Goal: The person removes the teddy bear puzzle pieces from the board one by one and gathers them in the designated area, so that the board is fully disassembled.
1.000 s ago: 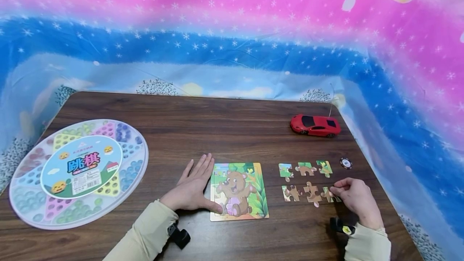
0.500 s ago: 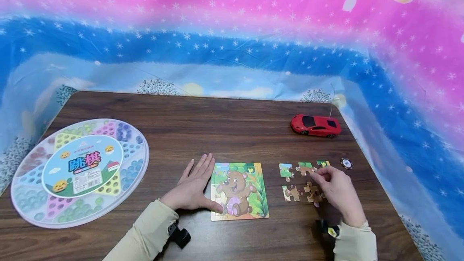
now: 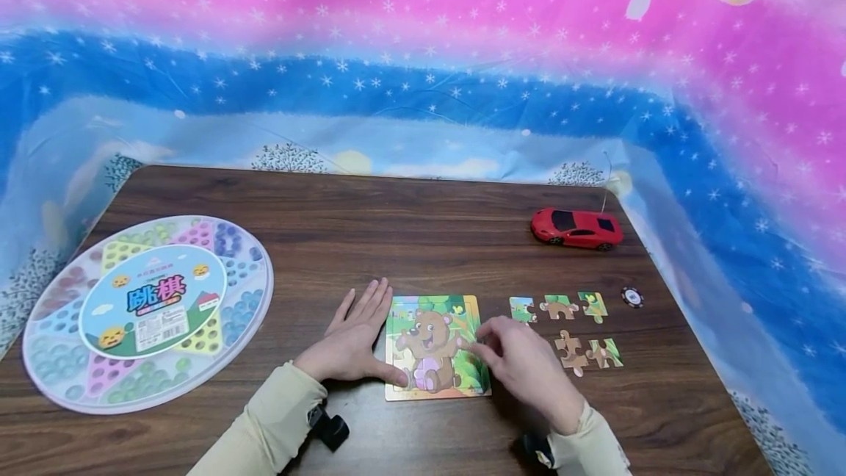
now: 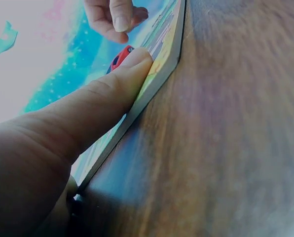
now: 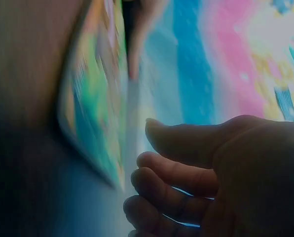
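A bear jigsaw puzzle lies on the table in its square board. My left hand rests along the board's left side with fingers straight, and its thumb presses on the near left corner. My right hand is at the board's right side, fingertips over its edge. In the right wrist view the right thumb and loosely bent fingers stand apart with nothing between them. Several loose puzzle pieces lie in two rows to the right; the right hand hides part of this group.
A red toy car stands at the back right. A black-and-white poker chip lies beyond the pieces. The large round Chinese checkers set takes up the left of the table. A patterned cloth hangs behind the table.
My right hand has moved left from the rightmost lower piece, across the loose pieces, to the board's right edge. The left hand and the board stay in place.
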The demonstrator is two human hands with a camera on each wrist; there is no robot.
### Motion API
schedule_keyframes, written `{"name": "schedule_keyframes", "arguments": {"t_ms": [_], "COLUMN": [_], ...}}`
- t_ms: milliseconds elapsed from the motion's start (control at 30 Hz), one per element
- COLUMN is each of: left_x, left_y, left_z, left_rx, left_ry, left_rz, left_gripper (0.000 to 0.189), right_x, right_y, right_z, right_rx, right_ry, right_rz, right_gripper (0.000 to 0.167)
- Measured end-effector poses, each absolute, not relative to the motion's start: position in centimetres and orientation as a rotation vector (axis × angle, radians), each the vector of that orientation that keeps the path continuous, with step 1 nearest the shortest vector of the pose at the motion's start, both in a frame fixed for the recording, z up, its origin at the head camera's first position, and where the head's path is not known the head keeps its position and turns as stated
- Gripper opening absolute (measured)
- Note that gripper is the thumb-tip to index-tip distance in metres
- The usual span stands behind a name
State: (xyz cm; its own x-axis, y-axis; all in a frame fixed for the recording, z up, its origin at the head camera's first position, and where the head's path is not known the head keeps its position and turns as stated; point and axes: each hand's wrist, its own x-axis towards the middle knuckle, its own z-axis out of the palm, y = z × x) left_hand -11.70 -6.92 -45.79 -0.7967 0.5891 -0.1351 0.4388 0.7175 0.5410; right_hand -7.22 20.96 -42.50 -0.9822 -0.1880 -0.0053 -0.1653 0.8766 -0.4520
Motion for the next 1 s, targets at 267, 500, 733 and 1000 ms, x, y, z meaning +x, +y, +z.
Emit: {"name": "schedule_keyframes", "arguments": {"t_ms": [267, 500, 733, 1000], "left_x": [-11.8, -11.8, -11.7, -11.7], "left_y": [-7.0, -7.0, -7.0, -7.2], "left_z": [-45.8, -46.0, -46.1, -46.0], "left_rx": [0.800, 0.801, 0.809, 0.847], "left_ry": [2.641, 2.653, 2.661, 2.630], "left_rz": [0.726, 0.756, 0.768, 0.766], "left_gripper": [0.131, 0.127, 0.123, 0.129], "right_x": [-6.6, -6.5, -6.5, -6.9], "right_y": [17.6, 16.4, 16.1, 16.0], "right_z": [-43.3, -43.5, -43.7, -43.8], "right_rx": [-0.631, -0.719, -0.818, -0.911], "right_ry": [2.945, 2.881, 2.877, 2.848], "right_rz": [-0.626, -0.590, -0.555, -0.554], "right_gripper": [0.019, 0.036, 0.041, 0.034]}}
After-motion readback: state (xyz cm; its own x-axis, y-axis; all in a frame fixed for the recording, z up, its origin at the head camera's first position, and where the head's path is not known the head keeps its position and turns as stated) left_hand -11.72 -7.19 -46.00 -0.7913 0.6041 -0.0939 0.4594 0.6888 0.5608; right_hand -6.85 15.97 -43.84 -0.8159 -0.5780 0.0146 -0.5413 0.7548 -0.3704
